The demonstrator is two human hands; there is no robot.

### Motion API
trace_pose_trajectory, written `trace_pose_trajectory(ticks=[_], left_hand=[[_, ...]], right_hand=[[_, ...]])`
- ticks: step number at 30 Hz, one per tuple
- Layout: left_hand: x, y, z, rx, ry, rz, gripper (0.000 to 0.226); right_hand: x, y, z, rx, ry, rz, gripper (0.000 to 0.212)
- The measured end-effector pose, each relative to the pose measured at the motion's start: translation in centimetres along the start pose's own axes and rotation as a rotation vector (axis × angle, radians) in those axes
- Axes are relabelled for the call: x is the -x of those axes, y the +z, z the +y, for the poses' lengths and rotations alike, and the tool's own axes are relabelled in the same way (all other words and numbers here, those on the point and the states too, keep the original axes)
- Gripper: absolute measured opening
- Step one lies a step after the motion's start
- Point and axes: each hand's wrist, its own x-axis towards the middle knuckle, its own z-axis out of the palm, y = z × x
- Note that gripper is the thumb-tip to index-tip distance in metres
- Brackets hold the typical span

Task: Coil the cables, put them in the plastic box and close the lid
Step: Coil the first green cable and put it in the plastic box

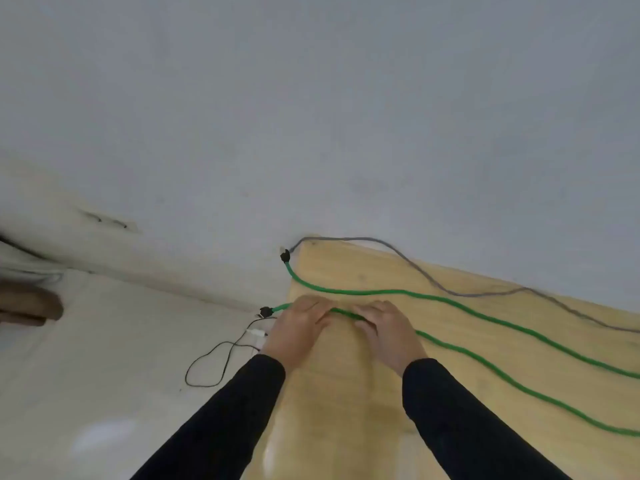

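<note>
A thick green cable (485,317) lies in two long runs across the wooden table (349,393), each end capped with a black plug. My left hand (298,327) and my right hand (388,330) rest side by side on the nearer run, close to its black plug (265,311) at the table's left edge, fingers curled over the cable. The other plug (285,256) hangs at the far left corner. A thin grey cable (426,271) trails along the table's far edge. The plastic box is not in view.
A thin black cable (214,362) with a white plug (255,332) loops on the pale floor left of the table. A white wall rises behind. A brown object (31,308) sits at the far left edge.
</note>
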Motion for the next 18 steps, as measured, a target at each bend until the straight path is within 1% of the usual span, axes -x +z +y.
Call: trace_pose_trajectory(ticks=[2,5,7,9,12,15,18], left_hand=[[-0.2,-0.2,-0.3,0.032,0.004,0.025,0.033],[-0.8,-1.1,0.0,0.091,0.025,0.053,0.024],[-1.6,-2.0,0.4,0.145,0.046,0.098,0.023],[-2.5,-3.3,1.4,0.191,0.028,0.121,0.023],[-4.2,-5.3,3.9,0.227,0.036,0.215,0.019],[-6.0,-7.9,7.6,0.306,0.010,0.304,0.019],[-7.1,-9.6,12.5,0.458,-0.085,0.336,0.018]], right_hand=[[-0.5,-0.1,0.1,-0.024,-0.002,0.036,0.032],[-0.7,-0.7,-0.1,-0.037,-0.019,0.068,0.030],[-0.5,-1.7,-0.2,-0.102,-0.032,0.107,0.027],[-0.2,-3.2,-0.6,-0.163,-0.052,0.157,0.026],[0.5,-6.3,-1.4,-0.245,-0.077,0.221,0.026],[1.8,-10.1,-1.8,-0.249,-0.133,0.319,0.028],[3.4,-14.7,-1.5,-0.236,-0.180,0.450,0.029]])
